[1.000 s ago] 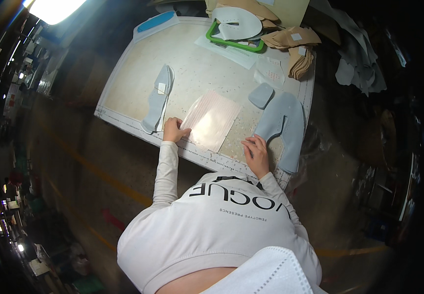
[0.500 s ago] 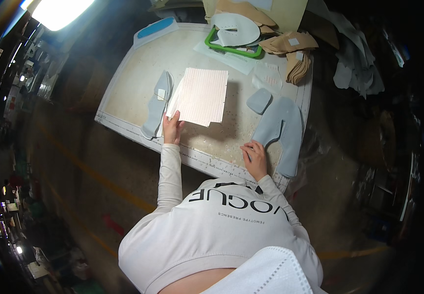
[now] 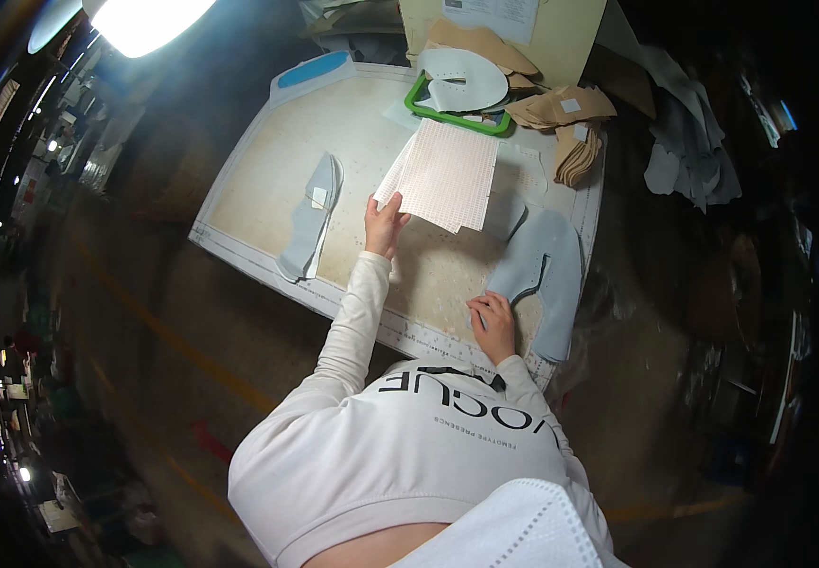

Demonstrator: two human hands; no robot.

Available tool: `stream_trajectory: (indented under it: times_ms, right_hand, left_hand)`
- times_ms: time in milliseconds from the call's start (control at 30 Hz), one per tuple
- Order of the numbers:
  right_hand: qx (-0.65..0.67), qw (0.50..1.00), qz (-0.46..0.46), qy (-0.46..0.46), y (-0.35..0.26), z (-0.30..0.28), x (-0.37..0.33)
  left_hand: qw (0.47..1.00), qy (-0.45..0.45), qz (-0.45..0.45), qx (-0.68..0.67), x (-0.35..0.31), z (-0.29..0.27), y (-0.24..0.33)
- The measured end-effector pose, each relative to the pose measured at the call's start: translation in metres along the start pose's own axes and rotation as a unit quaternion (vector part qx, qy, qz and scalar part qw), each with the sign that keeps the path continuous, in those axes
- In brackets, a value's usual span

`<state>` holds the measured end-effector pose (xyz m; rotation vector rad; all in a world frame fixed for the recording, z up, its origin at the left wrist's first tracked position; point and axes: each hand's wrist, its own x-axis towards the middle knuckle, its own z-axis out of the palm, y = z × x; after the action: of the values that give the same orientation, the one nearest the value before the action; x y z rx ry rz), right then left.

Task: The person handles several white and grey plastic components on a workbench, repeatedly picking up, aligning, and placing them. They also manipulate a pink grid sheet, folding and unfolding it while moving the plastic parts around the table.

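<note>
My left hand (image 3: 386,227) grips a few white sheets (image 3: 449,175) with fine reddish print by their near left corner. They are held out over the table, fanned slightly, and partly hide a small grey piece (image 3: 504,221). My right hand (image 3: 493,324) rests at the table's near right, its fingers curled together against the near edge of a grey U-shaped leather-like piece (image 3: 561,256). What those fingers hold, if anything, cannot be made out. To the left of the sheets lies a stack of long grey cut pieces (image 3: 313,220) with a small white label on top.
A green basket (image 3: 457,118) at the back holds a pale curved piece (image 3: 466,78). Tan cut pieces (image 3: 561,108) with white labels lie at the back right of the pale table (image 3: 248,189). A blue shape (image 3: 313,70) marks the far left corner. Grey material (image 3: 688,142) hangs beyond the right edge.
My left hand has carried the sheets to the right and farther back, over the small grey piece and close to the green basket. My right hand has stayed by the grey U-shaped piece.
</note>
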<state>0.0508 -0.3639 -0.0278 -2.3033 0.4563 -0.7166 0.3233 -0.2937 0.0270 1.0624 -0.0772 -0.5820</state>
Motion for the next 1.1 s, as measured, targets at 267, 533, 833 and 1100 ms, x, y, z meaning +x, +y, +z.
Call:
stream_trajectory:
  times_ms: [267, 533, 833, 1100]
  right_hand:
    - [-0.004, 1.0, -0.004, 0.006, 0.002, 0.0, -0.002]
    - [-0.014, 1.0, -0.007, -0.007, 0.0, -0.001, 0.001]
    - [-0.016, 1.0, 0.001, -0.017, -0.001, -0.001, 0.001]
    - [-0.023, 1.0, -0.006, -0.019, -0.002, 0.0, 0.002]
  left_hand:
    - [1.0, -0.004, 0.002, 0.016, 0.006, -0.008, -0.002]
    - [0.999, 0.041, 0.002, 0.005, 0.006, -0.015, 0.001]
    - [0.989, 0.1, -0.095, 0.054, 0.018, -0.025, -0.051]
    - [0.982, 0.082, 0.023, 0.166, 0.022, -0.017, -0.045]
